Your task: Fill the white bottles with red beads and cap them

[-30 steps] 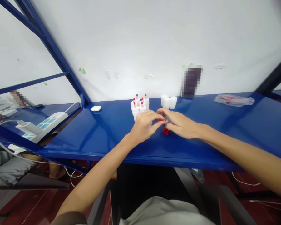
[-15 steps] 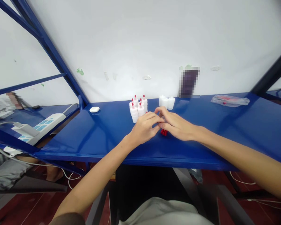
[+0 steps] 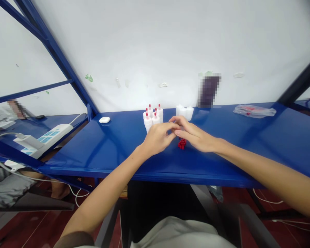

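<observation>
My left hand and my right hand meet over the blue table, fingertips curled together. Whatever they pinch is hidden behind the fingers. Just below the right fingers lies a cluster of small red caps. Behind my left hand stand several white squeeze bottles with red-tipped nozzles, upright in a group and partly covered by the hand. Beyond my right hand are a few plain white bottles with no red tips visible.
A white earbud case lies at the back left. At the back right is a clear plastic bag with something red inside. A blurred dark phone-like object leans on the wall. Left, a white power strip sits by the blue frame, near another person's leg.
Both hands have risen slightly from the table, fingers still together. More of the red caps now shows below them. A red tip formerly seen beside my left hand is covered.
</observation>
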### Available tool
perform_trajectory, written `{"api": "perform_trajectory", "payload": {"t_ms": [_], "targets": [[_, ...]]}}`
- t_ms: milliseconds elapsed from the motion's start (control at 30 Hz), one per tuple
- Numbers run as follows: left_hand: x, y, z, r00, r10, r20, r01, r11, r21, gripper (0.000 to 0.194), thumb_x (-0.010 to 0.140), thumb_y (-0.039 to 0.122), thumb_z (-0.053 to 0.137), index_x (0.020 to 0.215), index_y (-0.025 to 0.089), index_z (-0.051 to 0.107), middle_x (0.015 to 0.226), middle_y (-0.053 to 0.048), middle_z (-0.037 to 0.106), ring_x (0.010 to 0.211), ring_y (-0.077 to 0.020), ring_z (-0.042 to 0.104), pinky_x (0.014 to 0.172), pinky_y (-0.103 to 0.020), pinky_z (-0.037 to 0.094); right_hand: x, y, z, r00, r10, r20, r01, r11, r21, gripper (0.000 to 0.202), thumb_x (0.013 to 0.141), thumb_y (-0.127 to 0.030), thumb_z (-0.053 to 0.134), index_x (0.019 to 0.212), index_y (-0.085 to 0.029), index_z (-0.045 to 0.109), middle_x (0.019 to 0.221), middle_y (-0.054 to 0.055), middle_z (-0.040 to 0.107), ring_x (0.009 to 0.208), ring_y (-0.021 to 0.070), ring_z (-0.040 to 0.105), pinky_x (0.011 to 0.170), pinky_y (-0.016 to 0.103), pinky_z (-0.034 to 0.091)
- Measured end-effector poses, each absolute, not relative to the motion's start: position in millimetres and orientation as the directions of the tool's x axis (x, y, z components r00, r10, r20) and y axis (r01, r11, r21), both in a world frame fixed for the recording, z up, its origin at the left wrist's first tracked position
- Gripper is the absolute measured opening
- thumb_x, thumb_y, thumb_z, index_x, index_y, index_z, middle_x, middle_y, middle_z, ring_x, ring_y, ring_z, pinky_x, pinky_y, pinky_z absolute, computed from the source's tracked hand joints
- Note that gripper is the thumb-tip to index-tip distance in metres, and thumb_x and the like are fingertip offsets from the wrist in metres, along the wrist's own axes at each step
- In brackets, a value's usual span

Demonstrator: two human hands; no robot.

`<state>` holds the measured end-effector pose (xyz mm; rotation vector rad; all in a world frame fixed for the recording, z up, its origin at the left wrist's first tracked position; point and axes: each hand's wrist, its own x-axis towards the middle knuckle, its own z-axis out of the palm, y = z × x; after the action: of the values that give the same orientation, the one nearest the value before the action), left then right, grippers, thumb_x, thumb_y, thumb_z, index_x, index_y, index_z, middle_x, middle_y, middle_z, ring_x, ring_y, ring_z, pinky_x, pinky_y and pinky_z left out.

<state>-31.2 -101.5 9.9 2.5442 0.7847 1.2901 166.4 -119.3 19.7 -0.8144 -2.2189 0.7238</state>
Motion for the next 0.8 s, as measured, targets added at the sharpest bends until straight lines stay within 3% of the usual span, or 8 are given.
{"api": "perform_trajectory", "payload": {"t_ms": [133, 233, 333, 433, 533, 600, 700, 800], "targets": [[-47, -91, 34, 0.255, 0.663, 0.704, 0.520, -0.708, 0.478, 0.024, 0.089, 0.042, 0.068, 0.087, 0.018, 0.070, 0.060, 0.002, 0.066, 0.054, -0.0110, 0.058, 0.056, -0.023, 0.045, 183, -94, 11, -0.424, 0.774, 0.471, 0.493, 0.633, -0.597, 0.037, 0.087, -0.024, 0.049, 0.124, -0.019, 0.051, 0.116, 0.011, 0.061, 0.104, 0.0258, 0.059, 0.093, 0.045, 0.047], [-55, -82, 45, 0.283, 0.720, 0.634, 0.667, -0.623, 0.409, 0.028, 0.086, 0.046, 0.070, 0.082, 0.018, 0.071, 0.058, 0.001, 0.065, 0.053, -0.0132, 0.056, 0.053, -0.025, 0.040, 194, -74, -2, -0.297, 0.848, 0.438, 0.632, 0.519, -0.576, 0.028, 0.079, -0.020, 0.054, 0.104, -0.016, 0.066, 0.109, 0.012, 0.068, 0.097, 0.0267, 0.062, 0.090, 0.045, 0.048], [-56, -74, 43, 0.356, 0.747, 0.561, 0.756, -0.583, 0.296, 0.029, 0.088, 0.047, 0.069, 0.082, 0.020, 0.073, 0.060, -0.001, 0.066, 0.052, -0.0153, 0.056, 0.055, -0.027, 0.039, 198, -65, -10, -0.279, 0.894, 0.351, 0.651, 0.445, -0.615, 0.023, 0.083, -0.028, 0.056, 0.093, -0.017, 0.074, 0.112, 0.011, 0.072, 0.093, 0.0256, 0.065, 0.088, 0.042, 0.050], [-54, -70, 36, 0.375, 0.743, 0.554, 0.799, -0.562, 0.212, 0.026, 0.089, 0.045, 0.067, 0.089, 0.021, 0.075, 0.062, -0.002, 0.068, 0.055, -0.0170, 0.058, 0.058, -0.028, 0.042, 197, -66, -9, -0.303, 0.884, 0.356, 0.623, 0.466, -0.628, 0.031, 0.090, -0.037, 0.054, 0.103, -0.019, 0.076, 0.114, 0.010, 0.074, 0.097, 0.0252, 0.066, 0.091, 0.041, 0.049], [-47, -77, 28, 0.354, 0.686, 0.636, 0.806, -0.568, 0.164, 0.028, 0.089, 0.044, 0.068, 0.102, 0.021, 0.075, 0.062, -0.003, 0.068, 0.057, -0.0180, 0.060, 0.059, -0.027, 0.044, 197, -72, -5, -0.294, 0.894, 0.338, 0.637, 0.447, -0.628, 0.038, 0.094, -0.042, 0.050, 0.115, -0.021, 0.073, 0.101, 0.007, 0.076, 0.091, 0.0240, 0.067, 0.088, 0.040, 0.048], [-39, -88, 21, 0.391, 0.642, 0.659, 0.776, -0.615, 0.140, 0.027, 0.093, 0.041, 0.063, 0.106, 0.019, 0.073, 0.062, -0.002, 0.067, 0.058, -0.0173, 0.062, 0.059, -0.026, 0.045, 197, -73, -2, -0.265, 0.909, 0.321, 0.658, 0.413, -0.629, 0.039, 0.096, -0.042, 0.046, 0.114, -0.020, 0.073, 0.089, 0.005, 0.075, 0.082, 0.0228, 0.067, 0.082, 0.037, 0.048], [-24, -102, 7, 0.650, 0.602, 0.464, 0.667, -0.745, 0.033, 0.023, 0.098, 0.026, 0.051, 0.107, 0.016, 0.069, 0.071, -0.006, 0.071, 0.062, -0.0187, 0.066, 0.061, -0.028, 0.048, 198, -74, -1, -0.194, 0.914, 0.356, 0.695, 0.384, -0.608, 0.036, 0.092, -0.041, 0.050, 0.104, -0.018, 0.075, 0.081, 0.005, 0.073, 0.072, 0.0212, 0.063, 0.073, 0.034, 0.045], [-12, -103, -6, 0.724, 0.631, 0.279, 0.654, -0.756, 0.011, 0.028, 0.100, 0.019, 0.043, 0.115, 0.013, 0.065, 0.083, -0.012, 0.073, 0.072, -0.0235, 0.070, 0.063, -0.031, 0.051, 198, -74, -1, -0.163, 0.906, 0.392, 0.722, 0.380, -0.578, 0.034, 0.088, -0.045, 0.056, 0.093, -0.016, 0.074, 0.075, 0.005, 0.071, 0.066, 0.0204, 0.061, 0.067, 0.032, 0.043]]}}
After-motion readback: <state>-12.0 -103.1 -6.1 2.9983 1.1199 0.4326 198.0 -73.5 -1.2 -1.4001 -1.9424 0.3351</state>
